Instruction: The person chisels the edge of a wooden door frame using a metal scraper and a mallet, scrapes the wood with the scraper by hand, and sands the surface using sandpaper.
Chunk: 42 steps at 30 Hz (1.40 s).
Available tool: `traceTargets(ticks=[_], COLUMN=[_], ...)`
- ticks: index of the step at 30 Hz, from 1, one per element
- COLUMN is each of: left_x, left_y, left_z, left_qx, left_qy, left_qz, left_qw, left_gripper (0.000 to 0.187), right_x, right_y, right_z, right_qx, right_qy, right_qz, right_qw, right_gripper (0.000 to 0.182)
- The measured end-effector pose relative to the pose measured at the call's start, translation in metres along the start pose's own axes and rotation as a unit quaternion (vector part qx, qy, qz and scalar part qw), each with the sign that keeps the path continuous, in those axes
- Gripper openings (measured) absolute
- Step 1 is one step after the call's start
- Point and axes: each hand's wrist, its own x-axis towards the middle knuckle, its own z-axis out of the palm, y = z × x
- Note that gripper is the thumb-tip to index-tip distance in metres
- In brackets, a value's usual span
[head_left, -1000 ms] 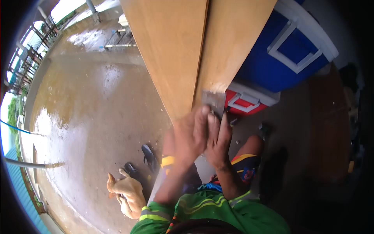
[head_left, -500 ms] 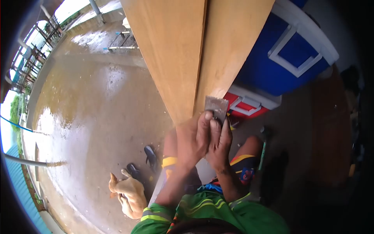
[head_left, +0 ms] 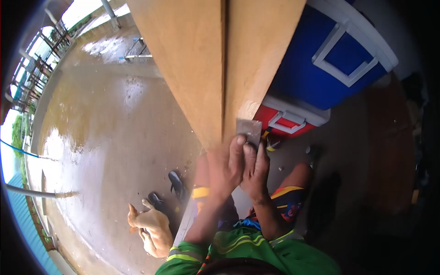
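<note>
A flat grey metal scraper blade [head_left: 250, 129] shows at the near end of a long wooden board [head_left: 263, 50], close to a pale patch on its surface. My right hand [head_left: 255, 167] grips the blade from below, fingers pressed against it. Beside it, my left hand [head_left: 224, 167] is closed, its thumb at the blade's lower left corner; what its other fingers hold, if anything, is hidden. A second wooden board [head_left: 188, 59] lies alongside the first, with a dark gap between them.
A blue cooler [head_left: 316, 59] and a red cooler [head_left: 286, 121] with white lids stand at the right. On the wet concrete floor [head_left: 114, 151] at the left are a tan dog [head_left: 153, 229] and dark sandals [head_left: 175, 182]. A hammer-like tool [head_left: 273, 145] lies below the red cooler.
The boards appear shifted left and turned slightly in view. Both hands and the blade have moved a little left and down, still together. The green-handled item near the right knee is now mostly hidden.
</note>
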Motion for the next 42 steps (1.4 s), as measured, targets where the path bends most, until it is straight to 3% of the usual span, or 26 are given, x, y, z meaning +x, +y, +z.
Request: traceTargets(ticks=[4, 7, 8, 11, 12, 13, 15, 18, 22, 26, 29, 32, 35, 38, 41, 42], left_x=[-0.002, -0.006, -0.007, 0.0, 0.004, 0.008, -0.001, 0.0, -0.009, -0.004, -0.006, -0.009, -0.014, -0.017, -0.015, -0.014], left_y=[-0.012, -0.005, -0.018, -0.015, 0.003, 0.022, 0.009, -0.001, -0.003, -0.011, -0.01, -0.027, -0.058, -0.063, -0.067, -0.067], left_z=[0.005, -0.002, 0.005, 0.003, -0.006, -0.011, -0.008, 0.0, -0.001, 0.006, -0.002, -0.008, 0.001, 0.005, 0.002, 0.0], left_qx=[-0.104, 0.059, 0.077, -0.029, 0.01, -0.032, 0.063, 0.014, 0.02, 0.039, 0.061, 0.021, -0.032, -0.08, -0.057, -0.028], left_qy=[0.025, -0.036, 0.002, -0.007, -0.003, -0.012, -0.022, 0.003, -0.014, -0.015, -0.02, -0.045, -0.053, -0.04, -0.051, -0.062], left_qz=[-0.014, -0.057, 0.054, -0.001, 0.072, -0.012, -0.008, -0.04, -0.08, -0.052, -0.051, -0.042, -0.031, -0.045, -0.032, -0.028], left_qw=[0.994, 0.996, 0.996, 1.0, 0.997, 0.999, 0.998, 0.999, 0.996, 0.998, 0.997, 0.998, 0.998, 0.995, 0.997, 0.997], left_gripper=[0.043, 0.034, 0.03, 0.024, 0.024, 0.027, 0.035, 0.04, 0.04, 0.038, 0.037, 0.04, 0.043, 0.046, 0.045, 0.044], right_x=[0.002, -0.008, 0.004, 0.007, 0.011, 0.015, 0.007, 0.003, -0.003, -0.004, 0.001, -0.004, -0.012, 0.0, -0.008, -0.009], right_y=[0.003, 0.009, 0.008, 0.008, -0.004, -0.008, 0.006, 0.001, -0.001, 0.007, 0.007, 0.003, 0.018, 0.022, 0.038, 0.033], right_z=[0.004, -0.001, -0.001, -0.001, -0.002, -0.004, -0.004, -0.002, 0.0, -0.007, -0.016, -0.027, -0.02, -0.011, 0.002, 0.005], right_qx=[-0.01, -0.066, -0.072, -0.097, -0.102, -0.028, -0.207, -0.023, 0.0, -0.007, -0.01, -0.002, 0.026, -0.043, -0.079, -0.024], right_qy=[0.012, -0.005, 0.003, 0.017, 0.015, -0.014, 0.018, -0.001, -0.005, -0.022, -0.086, -0.168, -0.146, -0.097, -0.046, -0.041], right_qz=[-0.038, -0.015, -0.059, -0.138, -0.111, -0.032, -0.19, -0.035, 0.032, 0.014, 0.026, 0.147, 0.13, -0.014, -0.06, -0.033], right_qw=[0.999, 0.998, 0.996, 0.985, 0.988, 0.999, 0.96, 0.999, 0.999, 1.0, 0.996, 0.975, 0.98, 0.994, 0.994, 0.998], right_gripper=[0.011, 0.027, 0.022, 0.011, 0.012, 0.03, 0.025, 0.025, 0.027, 0.026, 0.025, 0.028, 0.027, 0.023, 0.029, 0.029])
